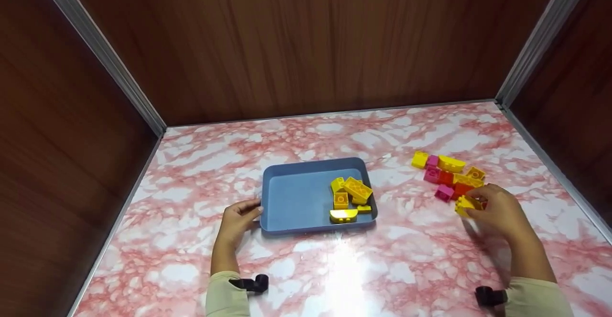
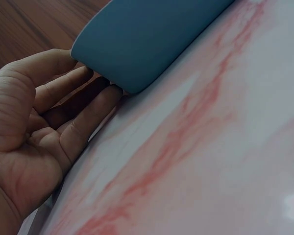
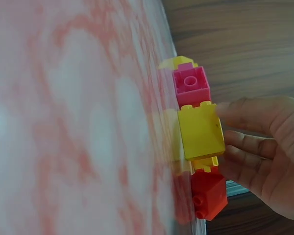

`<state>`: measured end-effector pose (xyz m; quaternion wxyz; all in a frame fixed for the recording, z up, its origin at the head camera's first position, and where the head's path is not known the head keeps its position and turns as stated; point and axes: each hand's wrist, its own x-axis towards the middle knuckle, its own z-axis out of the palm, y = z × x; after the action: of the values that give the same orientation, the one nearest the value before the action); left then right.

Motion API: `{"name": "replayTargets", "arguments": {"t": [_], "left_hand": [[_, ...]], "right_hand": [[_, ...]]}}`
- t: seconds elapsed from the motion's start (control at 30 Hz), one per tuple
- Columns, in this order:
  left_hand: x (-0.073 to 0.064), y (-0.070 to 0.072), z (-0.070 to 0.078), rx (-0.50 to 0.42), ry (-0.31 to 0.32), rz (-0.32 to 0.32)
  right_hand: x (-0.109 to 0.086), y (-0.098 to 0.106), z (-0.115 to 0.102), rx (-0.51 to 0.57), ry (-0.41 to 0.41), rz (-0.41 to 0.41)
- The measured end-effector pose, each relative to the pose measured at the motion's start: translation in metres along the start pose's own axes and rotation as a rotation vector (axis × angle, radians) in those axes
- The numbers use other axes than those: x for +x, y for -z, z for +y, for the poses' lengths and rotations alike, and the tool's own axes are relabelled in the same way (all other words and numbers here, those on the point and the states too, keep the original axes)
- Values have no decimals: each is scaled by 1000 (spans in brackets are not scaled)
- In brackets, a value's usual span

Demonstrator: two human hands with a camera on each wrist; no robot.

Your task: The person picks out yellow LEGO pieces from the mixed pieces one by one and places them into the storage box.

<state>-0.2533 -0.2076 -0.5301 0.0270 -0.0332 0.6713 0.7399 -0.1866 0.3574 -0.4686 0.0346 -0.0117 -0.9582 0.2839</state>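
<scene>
A blue tray [image 1: 296, 202] lies on the table with several yellow toy building bricks [image 1: 358, 189] at its right side. My left hand [image 1: 237, 221] is at the tray's left wall. In the left wrist view, its fairly straight fingertips [image 2: 110, 93] touch the outside of the tray wall [image 2: 132, 46]. My right hand [image 1: 499, 210] pinches a yellow brick [image 1: 466, 205] at the near edge of a brick group. In the right wrist view, that yellow brick [image 3: 202, 131] stands between a pink brick [image 3: 192, 85] and a red brick [image 3: 209, 196].
The group on the right also holds a curved yellow brick [image 1: 451, 164], a pink brick [image 1: 444, 192] and a red brick [image 1: 445, 178]. Wood-grain panels [image 1: 311, 44] enclose the back and sides of the marbled red-and-white table [image 1: 191, 250].
</scene>
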Motion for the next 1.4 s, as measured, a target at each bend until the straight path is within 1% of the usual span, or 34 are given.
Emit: {"name": "replayTargets", "arguments": {"t": [0.2,0.43,0.63,0.73,0.83,0.97,1.2,1.4], "left_hand": [[-1,0,0,9,-22,-24],[0,0,1,15,-12,-7],[0,0,0,11,-6,-4],[0,0,-1,14,-9,-7],[0,0,-1,12,-7,-4],[0,0,-1,17,-7,1],[-2,-2,2,-23,1,5],[-1,-2,2,-18,3,8]], "right_hand": [[1,-2,2,-23,-11,-5],[1,-1,2,-5,-52,-28],[0,-1,1,11,-122,-56],[-1,-1,-2,17,-128,-62],[-1,-1,-4,14,-86,-44],[-1,0,-10,10,-1,-7],[0,0,-21,45,142,60],[4,-4,-39,85,172,44]]}}
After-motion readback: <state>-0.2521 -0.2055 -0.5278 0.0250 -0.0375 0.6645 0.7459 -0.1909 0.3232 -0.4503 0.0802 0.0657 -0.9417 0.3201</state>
